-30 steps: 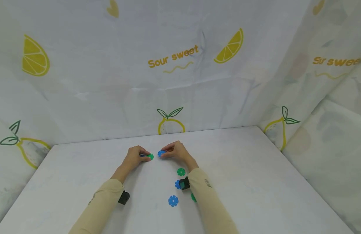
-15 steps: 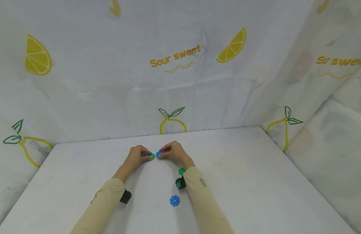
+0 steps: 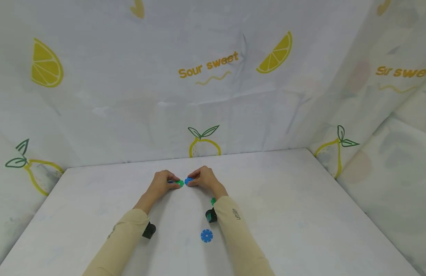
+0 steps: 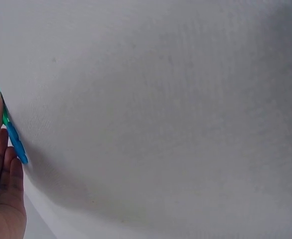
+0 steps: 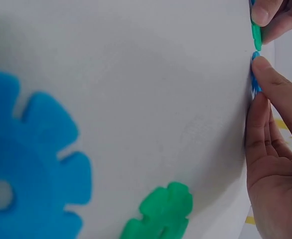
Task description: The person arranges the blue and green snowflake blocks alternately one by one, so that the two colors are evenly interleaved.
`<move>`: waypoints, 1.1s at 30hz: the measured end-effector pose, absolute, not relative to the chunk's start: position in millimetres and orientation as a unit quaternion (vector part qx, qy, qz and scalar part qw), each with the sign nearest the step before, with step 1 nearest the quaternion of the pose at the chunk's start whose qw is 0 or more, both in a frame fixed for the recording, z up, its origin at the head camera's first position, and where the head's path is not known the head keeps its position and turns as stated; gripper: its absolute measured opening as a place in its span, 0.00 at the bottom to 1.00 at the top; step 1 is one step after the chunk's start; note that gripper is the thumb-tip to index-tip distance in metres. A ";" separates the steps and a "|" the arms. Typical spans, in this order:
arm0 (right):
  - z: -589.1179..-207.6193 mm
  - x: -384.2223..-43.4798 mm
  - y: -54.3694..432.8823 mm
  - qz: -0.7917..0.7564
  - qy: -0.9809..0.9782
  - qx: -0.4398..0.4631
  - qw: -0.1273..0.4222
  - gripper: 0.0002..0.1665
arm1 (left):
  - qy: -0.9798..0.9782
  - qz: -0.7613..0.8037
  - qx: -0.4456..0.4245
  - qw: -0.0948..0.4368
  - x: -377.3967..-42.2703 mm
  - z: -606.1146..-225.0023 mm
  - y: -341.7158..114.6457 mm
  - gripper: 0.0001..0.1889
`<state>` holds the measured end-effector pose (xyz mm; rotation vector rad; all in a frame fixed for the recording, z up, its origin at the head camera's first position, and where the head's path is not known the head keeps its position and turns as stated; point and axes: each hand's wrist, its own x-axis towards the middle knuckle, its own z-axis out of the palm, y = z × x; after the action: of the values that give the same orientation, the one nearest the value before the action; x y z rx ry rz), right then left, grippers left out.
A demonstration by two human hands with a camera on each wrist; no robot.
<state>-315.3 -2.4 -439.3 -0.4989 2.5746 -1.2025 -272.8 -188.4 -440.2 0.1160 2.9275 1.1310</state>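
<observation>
Left hand: the left hand (image 3: 160, 181) is over the far half of the table (image 3: 285, 203); its thumb and fingers pinch the held green disc (image 3: 180, 183).
Left-hand assembly: a rear blue disc (image 4: 17, 143) adjoins the held green disc on the palm side; both appear nearly edge-on in the left wrist view.
Right hand: the right hand (image 3: 207, 179) faces the left; its thumb and fingers pinch the front blue disc (image 3: 187, 181) near the edge.
Disc alignment: the held green disc and the front blue disc are edge to edge between the hands, just beside each other; whether they touch cannot be told.
Height of held discs: contact with the table cannot be told.
Loose green disc: the loose green disc (image 3: 213, 201) is on the table beside the right wrist, partly covered by the right sleeve (image 3: 238, 230).
Loose blue disc: the loose blue disc (image 3: 207, 235) lies flat on the table, nearer the wearer, left of the right sleeve; slots and a centre hole are visible.
Wrist units: one black camera (image 3: 149, 230) at the left sleeve (image 3: 121, 237), one at the right.
Backdrop: white cloth (image 3: 147, 115) behind the table, printed with lemons and the words "Sour sweet".
</observation>
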 end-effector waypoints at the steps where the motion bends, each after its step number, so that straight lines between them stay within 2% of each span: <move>1: -438.3 -314.9 -2.5 -0.411 0.886 -0.171 0.130 0.17 | 0.933 0.359 0.038 0.002 -272.7 -439.7 -188.3 0.09; 5: -434.5 -314.4 -2.7 -0.397 0.891 -0.174 0.135 0.18 | 0.938 0.344 0.044 0.005 -272.8 -437.7 -187.0 0.09; 12: -431.1 -315.7 -2.3 -0.383 0.896 -0.177 0.141 0.13 | 0.945 0.324 0.034 0.026 -275.5 -433.7 -185.1 0.09; 33: -430.7 -317.4 -4.8 -0.387 0.892 -0.177 0.151 0.12 | 0.961 0.267 0.060 0.036 -282.3 -430.9 -182.3 0.11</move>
<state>-317.4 -4.8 -430.7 -0.5092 2.5623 -1.1109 -282.3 -182.3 -430.9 0.1850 2.9532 0.8194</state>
